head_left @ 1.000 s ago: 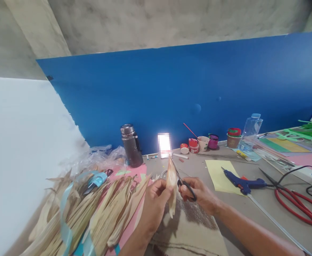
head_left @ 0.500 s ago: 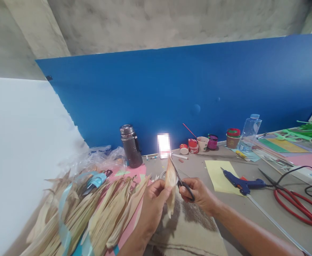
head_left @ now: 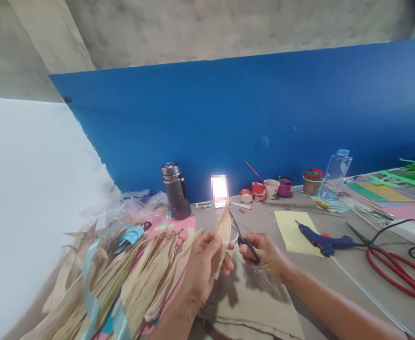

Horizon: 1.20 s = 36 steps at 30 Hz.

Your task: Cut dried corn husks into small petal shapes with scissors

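A pale dried corn husk stands pointed end up in my left hand, pinched between thumb and fingers. Black-handled scissors are gripped in my right hand, their blades pointing up and away, close along the husk's right edge. Whether the blades touch the husk I cannot tell. Beneath both hands lies a beige and brown cloth. A heap of dried corn husks spreads to the left of my left hand, with a light blue ribbon across it.
A dark thermos stands behind the husks. To the right lie a yellow paper sheet, a blue glue gun with its cord, and large red-handled scissors. Paint pots, a paper cup and a plastic bottle line the blue board.
My left hand has turned, and its fingertips now show to the right behind the husk. The husk leans more, its lower end shifted left. The scissors have hardly moved.
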Each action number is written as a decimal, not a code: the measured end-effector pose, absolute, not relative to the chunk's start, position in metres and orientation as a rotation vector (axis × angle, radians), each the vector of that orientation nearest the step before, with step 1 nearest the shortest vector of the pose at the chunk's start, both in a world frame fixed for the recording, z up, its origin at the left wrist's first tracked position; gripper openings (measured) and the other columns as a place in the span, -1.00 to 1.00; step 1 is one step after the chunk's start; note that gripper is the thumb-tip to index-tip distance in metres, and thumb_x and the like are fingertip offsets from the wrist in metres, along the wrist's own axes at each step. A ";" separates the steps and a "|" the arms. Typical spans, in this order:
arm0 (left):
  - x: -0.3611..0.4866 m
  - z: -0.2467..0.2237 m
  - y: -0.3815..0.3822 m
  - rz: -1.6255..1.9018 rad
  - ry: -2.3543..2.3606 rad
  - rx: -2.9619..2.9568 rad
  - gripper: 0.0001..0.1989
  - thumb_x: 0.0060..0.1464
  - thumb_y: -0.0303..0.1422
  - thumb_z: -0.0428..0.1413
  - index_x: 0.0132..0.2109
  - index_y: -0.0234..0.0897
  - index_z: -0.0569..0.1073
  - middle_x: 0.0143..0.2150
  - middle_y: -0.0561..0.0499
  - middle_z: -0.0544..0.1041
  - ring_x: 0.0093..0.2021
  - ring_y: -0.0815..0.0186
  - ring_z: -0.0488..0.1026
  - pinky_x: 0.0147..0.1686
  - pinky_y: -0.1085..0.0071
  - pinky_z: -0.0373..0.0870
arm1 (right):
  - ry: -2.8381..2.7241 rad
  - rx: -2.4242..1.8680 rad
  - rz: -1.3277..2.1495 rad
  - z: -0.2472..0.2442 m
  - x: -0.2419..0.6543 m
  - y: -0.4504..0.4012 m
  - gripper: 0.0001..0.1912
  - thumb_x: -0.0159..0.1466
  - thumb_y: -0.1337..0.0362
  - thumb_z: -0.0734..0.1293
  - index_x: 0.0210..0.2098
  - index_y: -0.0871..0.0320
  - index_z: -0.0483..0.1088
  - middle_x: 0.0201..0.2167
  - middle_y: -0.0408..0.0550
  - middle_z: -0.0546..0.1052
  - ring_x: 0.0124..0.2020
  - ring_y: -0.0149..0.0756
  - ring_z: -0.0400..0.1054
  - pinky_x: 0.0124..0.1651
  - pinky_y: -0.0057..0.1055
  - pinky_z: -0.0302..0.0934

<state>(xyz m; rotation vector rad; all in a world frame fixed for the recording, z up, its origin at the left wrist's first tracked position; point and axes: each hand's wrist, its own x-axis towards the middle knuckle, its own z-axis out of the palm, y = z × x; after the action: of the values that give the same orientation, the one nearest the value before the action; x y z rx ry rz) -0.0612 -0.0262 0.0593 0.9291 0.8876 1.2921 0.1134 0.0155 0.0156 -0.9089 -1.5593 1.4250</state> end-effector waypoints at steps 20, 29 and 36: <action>-0.056 0.049 -0.027 1.360 0.964 1.051 -0.66 0.04 -0.11 0.21 -0.36 -0.31 0.35 -0.43 -0.03 0.54 -0.62 0.40 0.40 -0.71 0.52 0.28 | -1.496 -0.816 1.490 0.020 0.108 0.009 -0.43 0.05 -0.22 0.43 -0.48 0.23 0.39 -0.63 -0.15 0.34 -0.55 -0.44 0.11 -0.47 -0.44 -0.10; -0.055 0.048 -0.028 1.364 0.944 1.070 -0.67 0.10 -0.12 0.17 -0.35 -0.30 0.33 -0.44 -0.04 0.55 -0.60 0.38 0.43 -0.67 0.49 0.33 | -1.514 -0.810 1.481 0.018 0.108 0.006 -0.41 0.07 -0.22 0.41 -0.37 0.27 0.45 -0.61 -0.15 0.36 -0.54 -0.44 0.13 -0.44 -0.44 -0.07; -0.053 0.051 -0.030 1.367 0.947 1.069 -0.68 0.10 -0.15 0.18 -0.36 -0.29 0.31 -0.48 0.00 0.53 -0.62 0.38 0.41 -0.69 0.50 0.32 | -1.524 -0.844 1.444 0.017 0.107 0.008 -0.40 0.06 -0.23 0.41 -0.38 0.26 0.47 -0.64 -0.17 0.33 -0.55 -0.43 0.13 -0.44 -0.44 -0.05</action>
<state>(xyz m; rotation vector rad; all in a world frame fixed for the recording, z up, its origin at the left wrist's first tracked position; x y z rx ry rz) -0.0526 -0.0299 0.0508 1.0694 0.9468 1.3665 0.1069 0.0083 0.0171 -0.8442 -1.5240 1.4443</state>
